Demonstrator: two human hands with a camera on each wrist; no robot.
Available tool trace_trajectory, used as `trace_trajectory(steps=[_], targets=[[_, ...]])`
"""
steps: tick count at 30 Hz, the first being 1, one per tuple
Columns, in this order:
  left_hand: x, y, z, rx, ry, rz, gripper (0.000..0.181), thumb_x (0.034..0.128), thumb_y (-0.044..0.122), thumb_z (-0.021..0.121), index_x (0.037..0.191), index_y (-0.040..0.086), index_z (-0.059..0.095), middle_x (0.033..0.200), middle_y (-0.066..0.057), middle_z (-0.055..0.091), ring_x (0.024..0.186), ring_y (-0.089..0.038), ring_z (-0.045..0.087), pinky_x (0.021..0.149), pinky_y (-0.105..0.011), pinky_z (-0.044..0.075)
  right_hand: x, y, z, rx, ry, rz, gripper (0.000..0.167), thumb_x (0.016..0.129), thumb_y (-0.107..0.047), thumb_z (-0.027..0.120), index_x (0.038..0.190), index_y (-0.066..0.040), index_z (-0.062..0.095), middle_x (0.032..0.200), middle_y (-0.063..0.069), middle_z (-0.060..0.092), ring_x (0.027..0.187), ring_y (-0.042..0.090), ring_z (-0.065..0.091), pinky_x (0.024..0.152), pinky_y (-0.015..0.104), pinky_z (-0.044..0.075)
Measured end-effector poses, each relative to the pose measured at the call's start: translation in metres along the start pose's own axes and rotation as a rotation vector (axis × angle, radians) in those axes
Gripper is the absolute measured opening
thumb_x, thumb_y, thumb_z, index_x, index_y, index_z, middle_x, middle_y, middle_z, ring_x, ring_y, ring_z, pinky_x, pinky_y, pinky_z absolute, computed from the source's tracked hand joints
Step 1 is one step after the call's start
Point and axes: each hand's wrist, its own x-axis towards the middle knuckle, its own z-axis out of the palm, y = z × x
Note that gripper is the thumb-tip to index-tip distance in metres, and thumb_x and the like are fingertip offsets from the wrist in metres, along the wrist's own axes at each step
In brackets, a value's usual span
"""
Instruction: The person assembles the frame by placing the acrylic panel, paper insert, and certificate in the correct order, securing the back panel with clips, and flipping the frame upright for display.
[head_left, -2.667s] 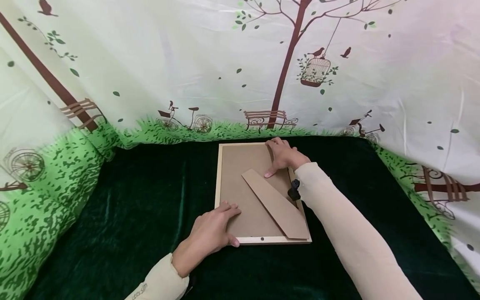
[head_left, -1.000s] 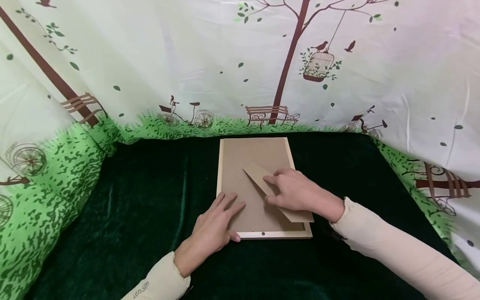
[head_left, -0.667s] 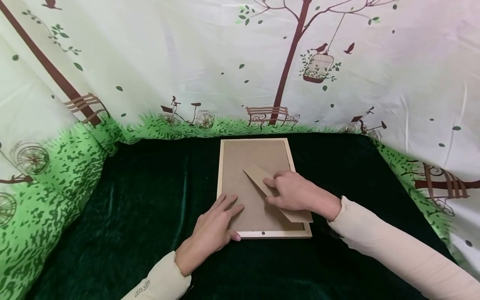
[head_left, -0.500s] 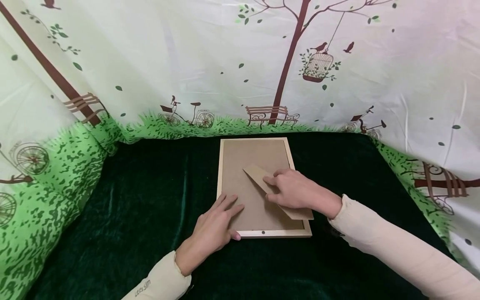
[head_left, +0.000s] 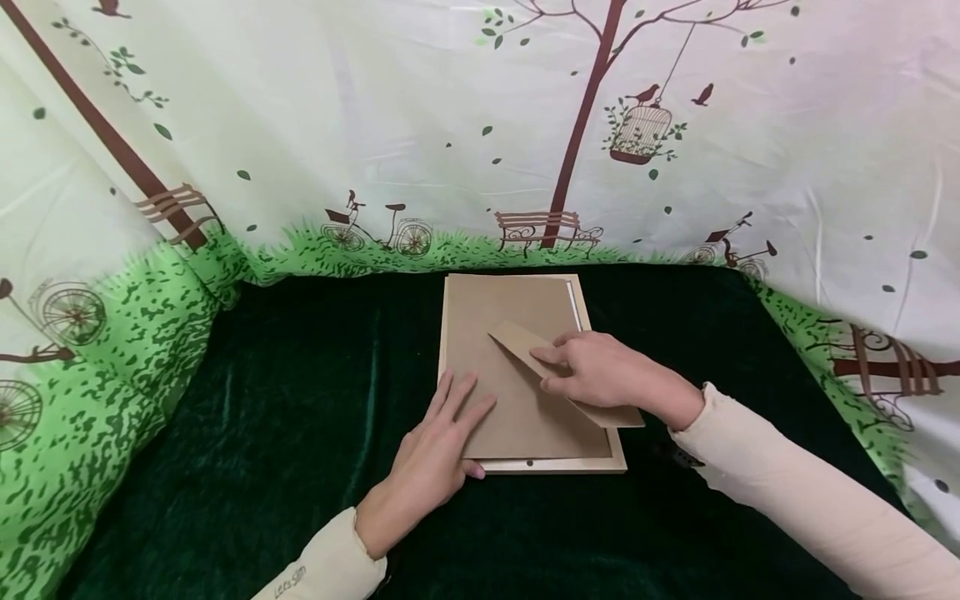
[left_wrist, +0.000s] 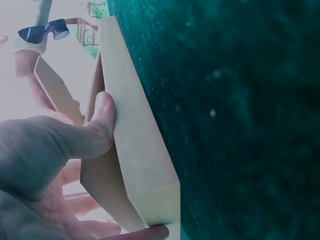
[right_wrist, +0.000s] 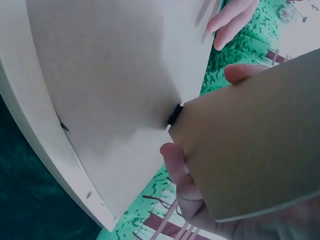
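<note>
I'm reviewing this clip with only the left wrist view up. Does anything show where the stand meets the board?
Observer: Yes. The right wrist view shows a small black piece there, at the narrow end of the stand.
Operator: And does the board fill the frame on the side by the right hand?
Observer: No. In the head view, a pale strip shows between board and frame there, toward the far corner.
</note>
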Motion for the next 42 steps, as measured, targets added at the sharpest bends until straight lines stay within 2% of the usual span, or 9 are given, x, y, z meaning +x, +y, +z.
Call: trace_trajectory(steps=[3,7,12,18,27,33,36,39,42], targets=[[0.0,0.0,0.0,0.001,-0.012,0.011,0.08,0.0761,0.036,0.083,0.148,0.026,0.048,0.165,-0.006,0.026,0.153,-0.04,0.017,0.071,-0.034,0.058,0.0,-0.001,0.004,-0.012,-0.003,0.01,0.052,0.096,-0.037,0.062,0.143,-0.017,0.055,0.136,0.02,0.059,0.091,0.021,0.06,0.071,0.031,0.048],[-0.001,0.0,0.002,-0.001,-0.023,0.02,0.074,0.079,0.032,0.083,0.146,0.024,0.051,0.162,-0.007,0.032,0.152,-0.04,0.022,0.08,-0.041,0.059,0.001,-0.003,0.009,-0.029,-0.004,0.024,0.052,0.096,-0.037,0.063,0.143,-0.017,0.055,0.135,0.02,0.059,0.099,0.022,0.059,0.074,0.032,0.049],[-0.002,0.001,0.002,-0.023,-0.038,0.015,0.072,0.0804,0.029,0.082,0.145,0.024,0.051,0.162,-0.007,0.032,0.152,-0.041,0.022,0.084,-0.047,0.059,0.002,-0.004,0.011,-0.04,0.007,0.029,0.053,0.094,-0.037,0.065,0.142,-0.016,0.056,0.135,0.02,0.06,0.093,0.022,0.056,0.07,0.03,0.045],[-0.002,0.002,0.003,-0.031,-0.05,0.004,0.069,0.0812,0.028,0.082,0.144,0.024,0.054,0.162,-0.007,0.032,0.151,-0.042,0.022,0.089,-0.053,0.057,0.003,-0.004,0.016,-0.061,0.015,0.038,0.053,0.094,-0.036,0.065,0.141,-0.014,0.057,0.134,0.021,0.059,0.093,0.022,0.056,0.071,0.033,0.044],[-0.001,0.001,0.002,-0.043,-0.074,-0.01,0.064,0.0822,0.029,0.081,0.141,0.023,0.057,0.16,-0.007,0.037,0.15,-0.041,0.026,0.091,-0.053,0.056,0.002,-0.006,0.024,-0.082,0.044,0.043,0.053,0.093,-0.035,0.067,0.141,-0.014,0.058,0.134,0.023,0.058,0.111,0.03,0.059,0.084,0.042,0.049],[-0.001,-0.001,0.0,-0.055,-0.089,-0.024,0.065,0.0819,0.031,0.08,0.142,0.023,0.056,0.159,-0.006,0.038,0.15,-0.039,0.027,0.092,-0.052,0.055,0.001,-0.004,0.035,-0.086,0.039,0.081,0.062,0.092,-0.043,0.067,0.148,-0.022,0.049,0.139,0.017,0.053,0.119,0.031,0.053,0.09,0.047,0.051],[-0.001,-0.001,0.0,-0.058,-0.099,-0.028,0.066,0.0822,0.032,0.079,0.143,0.023,0.056,0.16,-0.006,0.038,0.15,-0.039,0.027,0.092,-0.052,0.055,-0.003,-0.003,0.043,-0.15,0.087,-0.003,0.063,0.091,-0.047,0.068,0.147,-0.022,0.05,0.146,0.015,0.047,0.127,0.034,0.047,0.097,0.049,0.05],[-0.001,-0.001,0.0,-0.055,-0.101,-0.027,0.066,0.0825,0.032,0.079,0.143,0.023,0.055,0.16,-0.006,0.037,0.15,-0.039,0.027,0.091,-0.051,0.055,-0.009,-0.005,0.05,-0.218,0.14,-0.177,0.062,0.089,-0.051,0.07,0.141,-0.022,0.056,0.152,0.012,0.043,0.135,0.033,0.042,0.105,0.052,0.045],[-0.001,-0.001,0.001,-0.047,-0.09,-0.025,0.067,0.0819,0.032,0.08,0.143,0.023,0.055,0.16,-0.006,0.037,0.15,-0.039,0.028,0.09,-0.05,0.056,-0.015,-0.01,0.054,-0.259,0.139,-0.34,0.06,0.088,-0.053,0.069,0.138,-0.022,0.058,0.151,0.009,0.045,0.138,0.031,0.04,0.109,0.053,0.04]])
